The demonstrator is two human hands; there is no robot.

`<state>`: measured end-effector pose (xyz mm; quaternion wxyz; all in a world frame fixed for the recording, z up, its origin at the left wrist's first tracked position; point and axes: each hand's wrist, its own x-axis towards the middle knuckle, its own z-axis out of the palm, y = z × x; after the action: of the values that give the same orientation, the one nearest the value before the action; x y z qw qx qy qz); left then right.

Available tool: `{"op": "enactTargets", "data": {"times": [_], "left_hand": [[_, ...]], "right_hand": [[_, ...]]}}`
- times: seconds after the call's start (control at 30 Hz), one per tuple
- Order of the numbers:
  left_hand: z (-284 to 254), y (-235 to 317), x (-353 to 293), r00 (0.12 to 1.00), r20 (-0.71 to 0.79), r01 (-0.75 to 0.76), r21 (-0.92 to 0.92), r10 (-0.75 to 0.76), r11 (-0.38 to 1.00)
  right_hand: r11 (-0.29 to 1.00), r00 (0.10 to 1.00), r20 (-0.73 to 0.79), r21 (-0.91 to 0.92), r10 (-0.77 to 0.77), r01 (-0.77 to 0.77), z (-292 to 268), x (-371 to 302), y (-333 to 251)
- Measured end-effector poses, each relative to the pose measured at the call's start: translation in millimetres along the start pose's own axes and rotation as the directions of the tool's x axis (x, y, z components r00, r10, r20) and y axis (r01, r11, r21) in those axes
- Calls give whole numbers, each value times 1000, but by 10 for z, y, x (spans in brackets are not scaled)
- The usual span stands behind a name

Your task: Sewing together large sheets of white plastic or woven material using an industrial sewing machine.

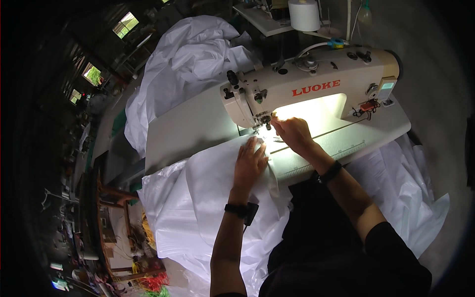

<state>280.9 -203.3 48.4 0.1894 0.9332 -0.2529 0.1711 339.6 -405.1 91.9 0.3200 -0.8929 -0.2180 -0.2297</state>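
Observation:
A cream sewing machine [316,74] stands on a pale table, its lamp lighting the needle area. White sheet material [213,173] lies under the needle end and spills off the table's near edge toward my lap. My left hand [251,161] rests flat on the sheet just in front of the presser foot, fingers stretched toward the needle. Beside the needle, to its right, my right hand [293,132] is raised with its fingers drawn together close to the machine head. Whatever those fingertips pinch, if anything, is too small to make out.
More white sheeting [198,54] is heaped beyond the table's far left, and another pile [396,178] hangs at the right. A white thread cone [304,16] stands behind the machine. Wooden framing [116,198] and red stringy scraps [154,281] are at the lower left.

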Motion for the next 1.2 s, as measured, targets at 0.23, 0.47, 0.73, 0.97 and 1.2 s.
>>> {"op": "enactTargets", "data": {"times": [0.23, 0.47, 0.73, 0.97, 1.2], "left_hand": [[-33, 32, 8, 999, 36, 9, 34, -11, 999], [18, -127, 1, 993, 114, 7, 63, -14, 998], [-450, 358, -23, 985, -125, 102, -150, -121, 983], [-206, 1633, -2150, 886, 219, 445, -154, -409, 882], [134, 1790, -2459, 689, 126, 725, -126, -714, 677]], "right_hand": [[992, 991, 97, -83, -91, 99, 165, -227, -88], [989, 949, 315, -142, -2, 50, 426, -339, -95], [992, 972, 202, -21, -121, 128, -7, -565, -215], [941, 950, 312, 325, -17, -90, -522, -1764, -127], [808, 699, 652, 221, 294, -546, -197, -2149, -257]]}}
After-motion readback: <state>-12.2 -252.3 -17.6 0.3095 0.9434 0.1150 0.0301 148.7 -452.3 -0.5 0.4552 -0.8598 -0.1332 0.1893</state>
